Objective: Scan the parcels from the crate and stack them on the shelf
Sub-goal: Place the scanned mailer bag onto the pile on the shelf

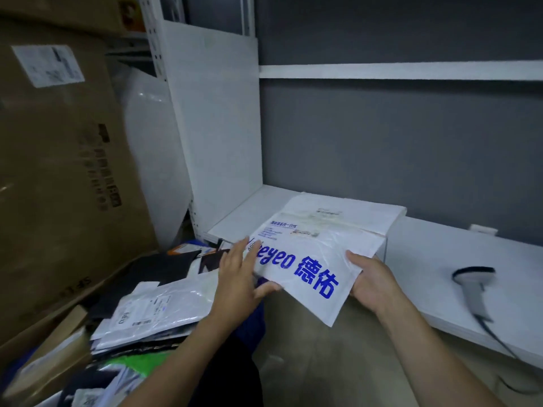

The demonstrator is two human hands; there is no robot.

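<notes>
white mailer parcel, blue print: held at shelf near edge, overlapping stacked parcels. left hand pinches left end; right hand grips right edge. scanner lies right.

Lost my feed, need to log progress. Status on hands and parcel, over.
Holding white mailer with left hand and right hand. Mailer at shelf edge, over white parcel lying there. To the right, scanner lies on shelf, apart.

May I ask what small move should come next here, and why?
Probably ease the mailer forward and lay it flat on the white parcel on the shelf: left hand and right hand hold it, its far edge already over that parcel.
</notes>
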